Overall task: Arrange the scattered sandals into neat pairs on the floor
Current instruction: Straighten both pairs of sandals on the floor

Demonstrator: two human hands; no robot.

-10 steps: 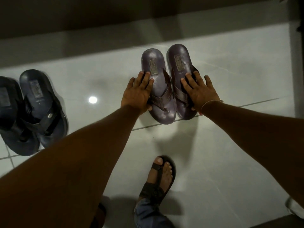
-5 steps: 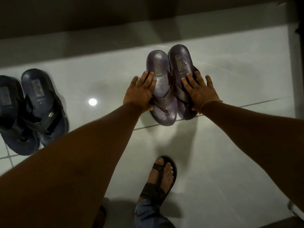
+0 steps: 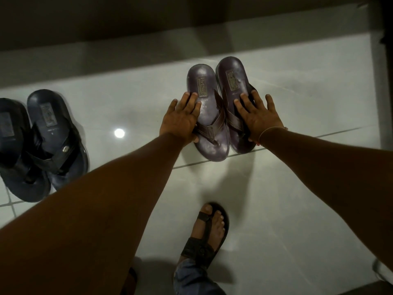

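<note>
Two purple-brown sandals lie side by side on the pale tiled floor, heels pointing away from me. My left hand (image 3: 179,122) presses on the left purple sandal (image 3: 204,81), fingers on the footbed and thumb at its edge by the strap. My right hand (image 3: 258,118) lies flat over the strap of the right purple sandal (image 3: 231,73), little finger hanging off its outer side. The two sandals touch along their inner edges. At the far left, a dark pair, one sandal (image 3: 12,128) beside the other (image 3: 51,116), sits together, their straps overlapping.
My own foot in a dark strapped sandal (image 3: 209,233) stands on the tiles below the purple pair. A grey skirting strip (image 3: 127,50) and dark wall run along the top. A dark upright edge (image 3: 385,60) closes the right side.
The left purple sandal has slid right and closed up against the right one. Both hands have stayed on the pair. The dark pair has not moved.
</note>
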